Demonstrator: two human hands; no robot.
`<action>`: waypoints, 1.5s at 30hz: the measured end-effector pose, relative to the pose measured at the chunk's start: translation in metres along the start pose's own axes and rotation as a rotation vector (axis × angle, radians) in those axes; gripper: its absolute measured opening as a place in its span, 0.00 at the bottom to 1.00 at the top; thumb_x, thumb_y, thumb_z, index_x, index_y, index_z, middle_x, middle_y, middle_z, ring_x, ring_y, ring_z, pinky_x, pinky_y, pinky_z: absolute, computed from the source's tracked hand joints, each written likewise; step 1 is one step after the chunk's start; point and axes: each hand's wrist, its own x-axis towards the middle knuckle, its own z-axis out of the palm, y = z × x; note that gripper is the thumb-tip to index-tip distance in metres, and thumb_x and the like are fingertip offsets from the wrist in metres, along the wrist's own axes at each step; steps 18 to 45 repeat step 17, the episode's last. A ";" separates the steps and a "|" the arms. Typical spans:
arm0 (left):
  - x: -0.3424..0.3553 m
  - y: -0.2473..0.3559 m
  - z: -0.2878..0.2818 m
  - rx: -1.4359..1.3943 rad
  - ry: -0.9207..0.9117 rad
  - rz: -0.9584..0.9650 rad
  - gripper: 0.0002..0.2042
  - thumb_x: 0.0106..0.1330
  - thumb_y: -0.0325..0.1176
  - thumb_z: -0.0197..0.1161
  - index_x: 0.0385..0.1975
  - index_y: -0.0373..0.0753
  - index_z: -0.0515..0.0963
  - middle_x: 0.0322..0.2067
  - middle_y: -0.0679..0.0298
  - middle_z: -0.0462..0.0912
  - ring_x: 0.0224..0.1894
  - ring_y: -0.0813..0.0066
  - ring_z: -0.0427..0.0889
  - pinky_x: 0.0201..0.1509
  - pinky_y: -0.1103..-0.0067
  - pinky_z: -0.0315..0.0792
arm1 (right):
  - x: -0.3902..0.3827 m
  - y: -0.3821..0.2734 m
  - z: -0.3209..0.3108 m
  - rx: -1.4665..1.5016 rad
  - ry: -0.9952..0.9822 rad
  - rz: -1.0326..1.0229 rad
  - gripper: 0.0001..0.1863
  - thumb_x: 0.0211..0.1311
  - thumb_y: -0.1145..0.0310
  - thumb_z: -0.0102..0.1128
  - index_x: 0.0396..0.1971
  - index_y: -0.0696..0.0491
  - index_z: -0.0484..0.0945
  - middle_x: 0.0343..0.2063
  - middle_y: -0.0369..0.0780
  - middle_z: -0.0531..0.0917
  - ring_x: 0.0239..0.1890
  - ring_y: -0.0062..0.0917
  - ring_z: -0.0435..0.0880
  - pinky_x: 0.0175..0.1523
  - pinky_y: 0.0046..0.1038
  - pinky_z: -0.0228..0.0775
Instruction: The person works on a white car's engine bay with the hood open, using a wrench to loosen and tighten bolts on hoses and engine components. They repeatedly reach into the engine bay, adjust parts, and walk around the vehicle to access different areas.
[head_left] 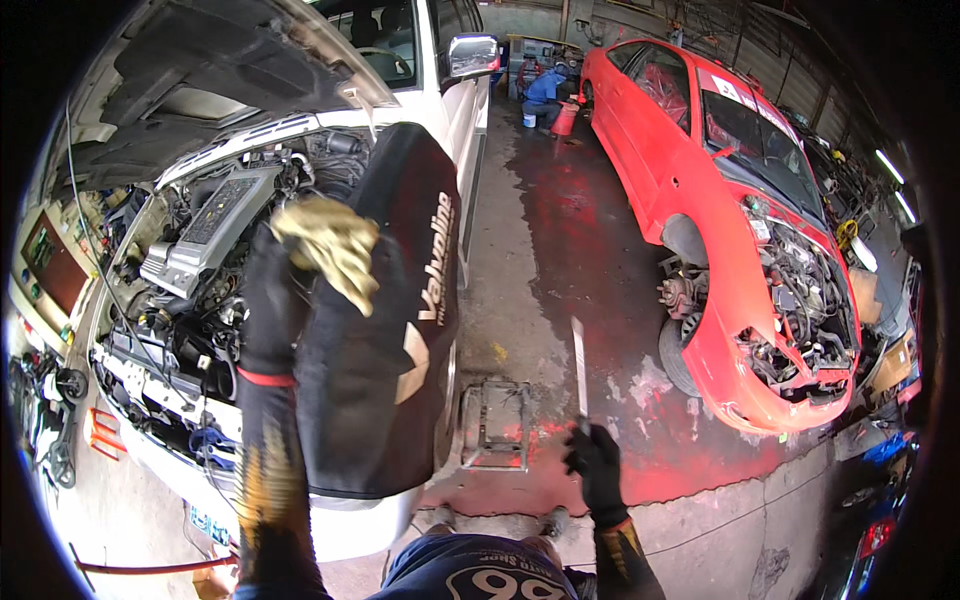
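My left hand, in a black glove with a red cuff band, is closed on a crumpled tan rag; the cloth hides most of the fingers. The rag is above a black fender cover with pale lettering, draped over the side of a white vehicle. Beyond the hand lies the open engine bay, with a grey engine cover. My right hand, also black-gloved, grips the lower end of a long, flat metal strip. The strip points away from me over the floor.
The raised hood overhangs the engine bay. A metal-framed stand is on the floor beside the white vehicle. A red car with an exposed engine stands at right. Far back, a person in blue crouches near a red bucket.
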 end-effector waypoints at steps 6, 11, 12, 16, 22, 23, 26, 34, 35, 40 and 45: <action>-0.137 0.114 0.214 -0.543 0.137 -0.378 0.10 0.77 0.31 0.53 0.53 0.37 0.71 0.50 0.62 0.78 0.51 0.75 0.77 0.55 0.75 0.73 | 0.037 -0.062 0.053 -0.143 -0.268 -0.130 0.07 0.73 0.72 0.56 0.47 0.54 0.76 0.27 0.29 0.76 0.25 0.09 0.71 0.28 0.18 0.65; -0.175 0.124 0.296 -0.637 0.437 -0.628 0.09 0.73 0.25 0.59 0.49 0.36 0.70 0.42 0.67 0.77 0.44 0.82 0.75 0.51 0.77 0.73 | 0.038 -0.058 0.022 -0.248 -0.485 -0.083 0.07 0.75 0.69 0.52 0.36 0.55 0.74 0.23 0.31 0.74 0.24 0.12 0.69 0.28 0.22 0.62; -0.179 0.121 0.300 -0.509 0.512 -0.594 0.09 0.72 0.25 0.60 0.48 0.36 0.70 0.41 0.67 0.77 0.44 0.81 0.75 0.51 0.77 0.73 | 0.041 -0.058 0.016 -0.279 -0.518 -0.104 0.08 0.75 0.68 0.52 0.37 0.56 0.74 0.23 0.32 0.75 0.24 0.13 0.69 0.29 0.22 0.63; -0.167 0.092 0.279 -0.266 0.739 -0.506 0.10 0.69 0.25 0.63 0.46 0.34 0.72 0.41 0.65 0.79 0.43 0.76 0.77 0.52 0.76 0.73 | 0.042 -0.050 0.018 -0.378 -0.603 -0.066 0.10 0.76 0.67 0.52 0.45 0.58 0.77 0.26 0.35 0.79 0.26 0.15 0.74 0.31 0.23 0.66; -0.166 0.088 0.271 -0.300 0.743 -0.522 0.14 0.69 0.27 0.65 0.51 0.34 0.72 0.44 0.63 0.81 0.46 0.76 0.79 0.54 0.75 0.73 | 0.046 -0.048 0.022 -0.393 -0.630 -0.128 0.10 0.76 0.67 0.52 0.45 0.58 0.77 0.26 0.35 0.79 0.26 0.15 0.74 0.31 0.23 0.66; -0.166 0.088 0.271 -0.300 0.743 -0.522 0.14 0.69 0.27 0.65 0.51 0.34 0.72 0.44 0.63 0.81 0.46 0.76 0.79 0.54 0.75 0.73 | 0.046 -0.048 0.022 -0.393 -0.630 -0.128 0.10 0.76 0.67 0.52 0.45 0.58 0.77 0.26 0.35 0.79 0.26 0.15 0.74 0.31 0.23 0.66; -0.166 0.088 0.271 -0.300 0.743 -0.522 0.14 0.69 0.27 0.65 0.51 0.34 0.72 0.44 0.63 0.81 0.46 0.76 0.79 0.54 0.75 0.73 | 0.046 -0.048 0.022 -0.393 -0.630 -0.128 0.10 0.76 0.67 0.52 0.45 0.58 0.77 0.26 0.35 0.79 0.26 0.15 0.74 0.31 0.23 0.66; -0.166 0.088 0.271 -0.300 0.743 -0.522 0.14 0.69 0.27 0.65 0.51 0.34 0.72 0.44 0.63 0.81 0.46 0.76 0.79 0.54 0.75 0.73 | 0.046 -0.048 0.022 -0.393 -0.630 -0.128 0.10 0.76 0.67 0.52 0.45 0.58 0.77 0.26 0.35 0.79 0.26 0.15 0.74 0.31 0.23 0.66; -0.166 0.088 0.271 -0.300 0.743 -0.522 0.14 0.69 0.27 0.65 0.51 0.34 0.72 0.44 0.63 0.81 0.46 0.76 0.79 0.54 0.75 0.73 | 0.046 -0.048 0.022 -0.393 -0.630 -0.128 0.10 0.76 0.67 0.52 0.45 0.58 0.77 0.26 0.35 0.79 0.26 0.15 0.74 0.31 0.23 0.66; -0.166 0.088 0.271 -0.300 0.743 -0.522 0.14 0.69 0.27 0.65 0.51 0.34 0.72 0.44 0.63 0.81 0.46 0.76 0.79 0.54 0.75 0.73 | 0.046 -0.048 0.022 -0.393 -0.630 -0.128 0.10 0.76 0.67 0.52 0.45 0.58 0.77 0.26 0.35 0.79 0.26 0.15 0.74 0.31 0.23 0.66; -0.166 0.088 0.271 -0.300 0.743 -0.522 0.14 0.69 0.27 0.65 0.51 0.34 0.72 0.44 0.63 0.81 0.46 0.76 0.79 0.54 0.75 0.73 | 0.046 -0.048 0.022 -0.393 -0.630 -0.128 0.10 0.76 0.67 0.52 0.45 0.58 0.77 0.26 0.35 0.79 0.26 0.15 0.74 0.31 0.23 0.66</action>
